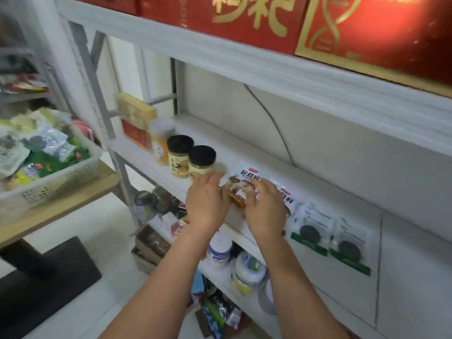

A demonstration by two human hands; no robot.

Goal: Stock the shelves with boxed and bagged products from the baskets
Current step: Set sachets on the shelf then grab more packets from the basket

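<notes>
The white bag [244, 178] lies flat on the middle shelf [318, 192] between the two hands, just right of the nearer black-lidded jar [202, 163]. The left hand [208, 204] lies against the bag's left edge, its grip loose, the fingers fairly straight and closed round nothing. They also reach the foot of that jar. The right hand [266, 206] lies over the bag's right half with fingers bent down onto it and the thumb near its lower edge. Blur hides whether this grip pinches the bag or only presses it. The bag is white, with dark printed characters, a small red mark at the top and a brown food picture lower down. A second bag of the same print [289, 200] shows from under the right hand. Further right lie two pale packets [311, 232] with dark discs and green strips. At the left, a white basket [56, 178] of mixed packets sits on a wooden table [61, 206].
</notes>
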